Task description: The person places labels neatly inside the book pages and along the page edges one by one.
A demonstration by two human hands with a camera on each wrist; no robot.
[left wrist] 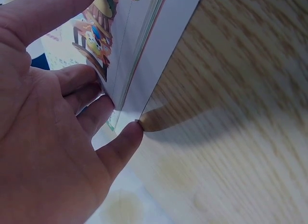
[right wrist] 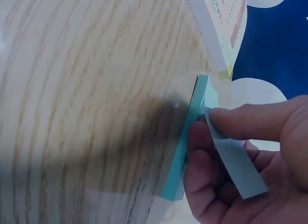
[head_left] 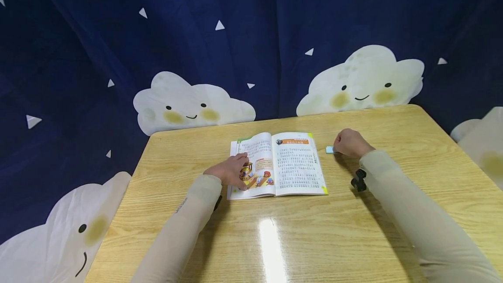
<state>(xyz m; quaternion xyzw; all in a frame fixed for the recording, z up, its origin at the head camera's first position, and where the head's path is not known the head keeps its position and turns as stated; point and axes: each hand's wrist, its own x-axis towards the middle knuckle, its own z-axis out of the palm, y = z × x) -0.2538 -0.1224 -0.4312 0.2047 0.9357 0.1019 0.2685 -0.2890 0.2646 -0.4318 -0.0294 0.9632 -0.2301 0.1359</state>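
An open book (head_left: 297,167) with printed text and a colour picture lies flat on the wooden table. My left hand (head_left: 229,170) rests on its left page with fingers spread. In the left wrist view, the little finger (left wrist: 126,146) reaches the book's outer edge. To the right of the book lies a light-blue sticky note pad (right wrist: 185,142), partly hidden by my right hand (head_left: 351,143). Between thumb and index finger, that hand pinches a single sticky note (right wrist: 239,168), its free end pointing back towards the palm. Whether the note is still attached to the pad I cannot tell.
The wooden table (head_left: 314,230) carries a bright light reflection near its front. Behind it hangs a dark blue curtain (head_left: 275,34) with white clouds and triangles. A small black device (head_left: 358,180) is strapped at the right wrist.
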